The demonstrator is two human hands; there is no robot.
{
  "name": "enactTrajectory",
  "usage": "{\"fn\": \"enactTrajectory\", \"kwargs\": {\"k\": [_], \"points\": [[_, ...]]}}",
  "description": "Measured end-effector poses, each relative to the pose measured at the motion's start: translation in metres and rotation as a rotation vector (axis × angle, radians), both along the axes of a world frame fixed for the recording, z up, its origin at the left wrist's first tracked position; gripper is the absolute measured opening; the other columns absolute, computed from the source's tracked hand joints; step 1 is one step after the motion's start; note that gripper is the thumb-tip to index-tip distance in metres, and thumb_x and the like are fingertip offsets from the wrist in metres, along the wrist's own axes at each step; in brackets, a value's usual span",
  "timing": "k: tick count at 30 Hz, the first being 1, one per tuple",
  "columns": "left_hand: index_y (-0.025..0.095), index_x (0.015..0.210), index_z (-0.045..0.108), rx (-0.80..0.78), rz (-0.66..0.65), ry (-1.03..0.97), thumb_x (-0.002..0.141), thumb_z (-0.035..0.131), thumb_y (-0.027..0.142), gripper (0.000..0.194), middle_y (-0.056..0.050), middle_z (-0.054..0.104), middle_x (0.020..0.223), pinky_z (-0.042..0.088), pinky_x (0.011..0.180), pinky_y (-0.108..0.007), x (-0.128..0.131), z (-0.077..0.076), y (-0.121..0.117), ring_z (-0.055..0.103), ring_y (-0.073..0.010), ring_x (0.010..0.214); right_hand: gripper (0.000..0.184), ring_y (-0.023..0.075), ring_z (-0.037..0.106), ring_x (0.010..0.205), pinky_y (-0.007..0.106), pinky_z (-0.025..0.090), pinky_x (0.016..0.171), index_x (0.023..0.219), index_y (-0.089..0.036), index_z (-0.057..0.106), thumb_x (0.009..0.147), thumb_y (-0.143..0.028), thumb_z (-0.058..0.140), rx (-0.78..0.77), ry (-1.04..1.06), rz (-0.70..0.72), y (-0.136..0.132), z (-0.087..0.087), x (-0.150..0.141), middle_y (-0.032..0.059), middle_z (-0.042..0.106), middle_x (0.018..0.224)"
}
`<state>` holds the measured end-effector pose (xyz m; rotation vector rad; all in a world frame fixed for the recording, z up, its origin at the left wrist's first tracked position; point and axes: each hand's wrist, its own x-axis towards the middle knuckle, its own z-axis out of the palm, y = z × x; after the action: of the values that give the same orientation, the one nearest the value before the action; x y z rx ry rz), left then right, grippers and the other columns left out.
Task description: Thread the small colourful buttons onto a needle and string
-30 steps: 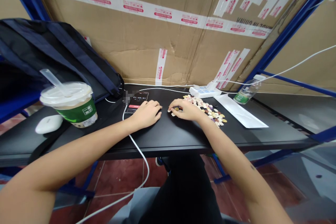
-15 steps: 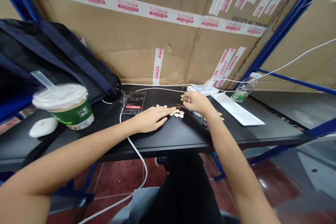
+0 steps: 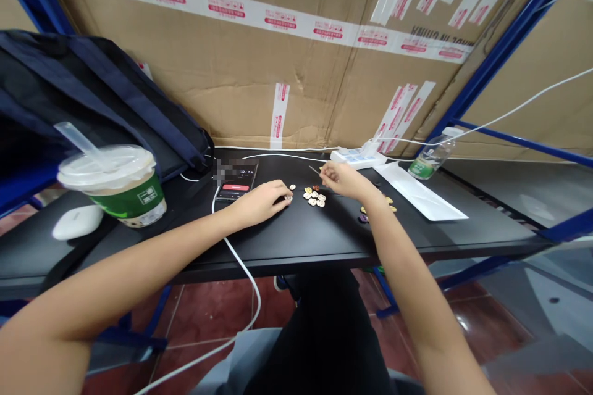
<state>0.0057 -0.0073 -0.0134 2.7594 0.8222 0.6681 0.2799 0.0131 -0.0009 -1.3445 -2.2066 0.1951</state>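
My left hand [image 3: 263, 203] rests on the black table, its thumb and fingers closed on a small cream button-like piece [image 3: 289, 197]. Another cream piece [image 3: 293, 187] lies just beyond its fingertips. Between my hands sits a cluster of cream button-like pieces [image 3: 314, 202], with a yellow one [image 3: 308, 190] and a brown one [image 3: 315, 188] at its far side. My right hand [image 3: 340, 179] is closed on a slim screwdriver, whose metal shaft [image 3: 314, 170] points out to the left; the fingers hide its handle. Purple [image 3: 363, 218] and yellow pieces [image 3: 389, 200] lie beside my right forearm, partly covered.
A phone [image 3: 238, 180] lies beyond my left wrist. Left are a lidded drink cup [image 3: 134, 194], a white case [image 3: 78, 223] and a backpack [image 3: 106, 92]. Behind stands a power strip [image 3: 356, 159]; right are a white tray [image 3: 421, 192] and a bottle [image 3: 430, 157]. A white cable [image 3: 243, 268] crosses the table edge.
My right hand has picked up the screwdriver that lay beside it on the table. My left hand has drawn back leftwards from the cluster and curled its fingers on a cream piece.
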Motion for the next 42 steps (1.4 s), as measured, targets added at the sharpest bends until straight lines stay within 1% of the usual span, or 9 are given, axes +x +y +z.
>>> {"fn": "enactTrajectory", "kwargs": {"k": [3, 6, 12, 20, 27, 30, 33, 38, 42], "points": [[0.015, 0.104, 0.066, -0.028, 0.075, -0.043, 0.094, 0.056, 0.030, 0.021, -0.008, 0.062, 0.103, 0.049, 0.092, -0.032, 0.000, -0.002, 0.002, 0.061, -0.0191, 0.096, 0.012, 0.0161, 0.062, 0.071, 0.027, 0.046, 0.066, 0.096, -0.020, 0.058, 0.092, -0.026, 0.049, 0.077, 0.056, 0.119, -0.009, 0.006, -0.012, 0.0027, 0.067, 0.079], [0.014, 0.099, 0.067, -0.042, 0.140, -0.034, 0.093, 0.057, 0.033, 0.022, -0.007, 0.060, 0.097, 0.050, 0.087, -0.033, 0.000, -0.002, 0.002, 0.061, -0.0191, 0.090, 0.014, 0.0141, 0.057, 0.066, 0.025, 0.042, 0.063, 0.097, -0.022, 0.062, 0.092, -0.028, 0.050, 0.124, -0.032, 0.164, -0.020, 0.012, -0.026, -0.0002, 0.064, 0.074], [0.016, 0.097, 0.069, -0.054, 0.131, -0.038, 0.095, 0.054, 0.033, 0.023, -0.006, 0.058, 0.094, 0.049, 0.084, -0.031, 0.001, -0.004, 0.001, 0.060, -0.0183, 0.088, 0.013, 0.0110, 0.053, 0.056, 0.023, 0.036, 0.060, 0.090, -0.024, 0.070, 0.087, -0.028, 0.058, 0.071, -0.188, 0.186, -0.030, 0.013, -0.041, -0.0038, 0.061, 0.062], [0.015, 0.093, 0.069, -0.050, 0.094, -0.063, 0.093, 0.057, 0.025, 0.015, -0.006, 0.060, 0.089, 0.048, 0.079, -0.029, 0.003, -0.007, 0.003, 0.060, -0.0180, 0.087, 0.013, 0.0118, 0.055, 0.057, 0.024, 0.035, 0.060, 0.086, -0.026, 0.072, 0.085, -0.026, 0.059, 0.078, -0.250, 0.179, -0.029, 0.010, -0.045, -0.0032, 0.067, 0.066], [0.015, 0.089, 0.067, -0.065, 0.056, -0.021, 0.088, 0.060, 0.019, 0.008, -0.004, 0.059, 0.086, 0.048, 0.076, -0.027, 0.001, -0.002, 0.009, 0.059, -0.0163, 0.080, 0.013, 0.0148, 0.060, 0.064, 0.026, 0.032, 0.059, 0.083, -0.026, 0.072, 0.085, -0.025, 0.059, 0.149, -0.315, 0.146, -0.034, 0.014, -0.049, -0.0016, 0.071, 0.071], [0.015, 0.087, 0.065, -0.032, 0.096, 0.010, 0.087, 0.061, 0.019, 0.006, -0.005, 0.059, 0.088, 0.049, 0.078, -0.028, -0.002, -0.004, 0.012, 0.059, -0.0170, 0.081, 0.014, 0.0162, 0.061, 0.067, 0.027, 0.031, 0.060, 0.085, -0.026, 0.072, 0.085, -0.025, 0.058, 0.165, -0.341, 0.127, -0.033, 0.014, -0.048, -0.0006, 0.073, 0.077], [0.014, 0.088, 0.064, 0.028, 0.150, 0.053, 0.091, 0.057, 0.022, 0.012, -0.007, 0.059, 0.091, 0.049, 0.082, -0.031, -0.004, -0.008, 0.015, 0.060, -0.0187, 0.083, 0.015, 0.0177, 0.062, 0.071, 0.027, 0.031, 0.060, 0.088, -0.025, 0.072, 0.086, -0.026, 0.057, 0.193, -0.370, 0.086, -0.030, 0.012, -0.046, 0.0017, 0.074, 0.083], [0.013, 0.099, 0.063, 0.080, 0.208, 0.068, 0.095, 0.050, 0.021, 0.016, -0.008, 0.060, 0.096, 0.049, 0.085, -0.032, -0.004, -0.008, 0.015, 0.061, -0.0199, 0.089, 0.015, 0.0162, 0.059, 0.070, 0.027, 0.028, 0.058, 0.087, -0.024, 0.070, 0.085, -0.026, 0.056, 0.197, -0.364, -0.017, -0.030, 0.016, -0.041, 0.0011, 0.070, 0.077], [0.015, 0.096, 0.065, 0.065, 0.185, 0.090, 0.095, 0.046, 0.015, 0.019, -0.007, 0.060, 0.094, 0.050, 0.085, -0.032, -0.003, -0.004, 0.011, 0.062, -0.0190, 0.088, 0.014, 0.0135, 0.052, 0.063, 0.026, 0.026, 0.056, 0.084, -0.025, 0.069, 0.082, -0.033, 0.058, 0.123, -0.328, -0.071, -0.035, 0.025, -0.030, -0.0016, 0.063, 0.067]]}}
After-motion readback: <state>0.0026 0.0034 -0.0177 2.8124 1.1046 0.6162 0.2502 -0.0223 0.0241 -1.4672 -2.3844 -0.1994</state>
